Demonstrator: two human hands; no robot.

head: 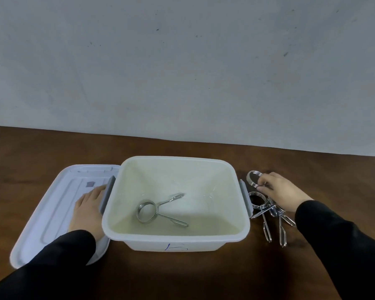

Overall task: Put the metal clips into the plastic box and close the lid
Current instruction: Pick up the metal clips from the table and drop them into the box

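While the open white rectangular plastic box [175, 239] holds one coiled metal clip [158, 211], the right hand [279, 189] pinches a clip ring [254, 178] from the pile [268, 213] beside its right rim, and the left hand [89, 211] lies flat on the white lid [52, 208] at left.

Box [175, 240] before me on the table [182, 276], one clip [158, 211] in it, lid [50, 204] lying left, clip pile [268, 215] right.

Your plastic box [230, 213] is white, cream inside, with grey handles [106, 197] and a blue scribble [174, 247] in front. The lid [52, 204] is pale white-lilac, the clips [268, 215] are shiny silver (one [158, 211] in the box), the table [182, 276] dark brown, your sleeves [342, 245] black.
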